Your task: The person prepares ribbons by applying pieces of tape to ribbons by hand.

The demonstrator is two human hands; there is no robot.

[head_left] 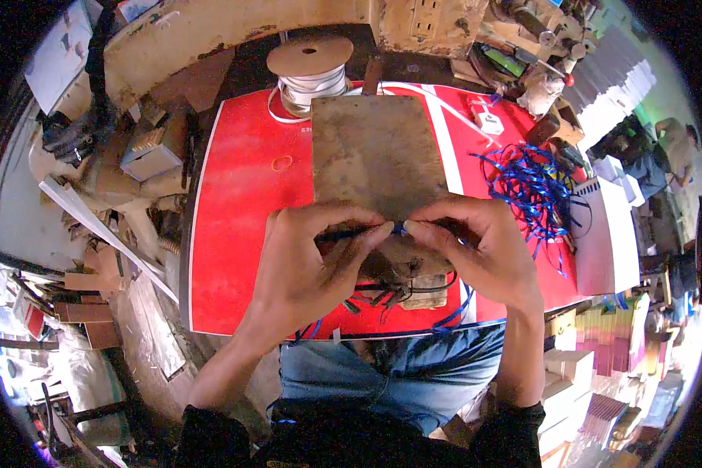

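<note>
My left hand (312, 261) and my right hand (491, 249) meet fingertip to fingertip over the lower part of a worn brown block (374, 152). Between their pinched thumbs and forefingers runs a narrow, shiny blue ribbon (398, 228), mostly hidden by the fingers. A dark strip shows behind the left thumb. Below the hands, several dark strips or cords (382, 295) lie near the table's front edge, with more blue ribbon beside them. To the right of my right hand is a tangled pile of blue ribbon (530, 187).
The block lies on a red sheet with white borders (242, 234). At the back stands a spool of white ribbon (310, 70). A white tag (487, 118) and a rubber band (281, 164) lie on the sheet. A white box (607, 242) stands at the right edge.
</note>
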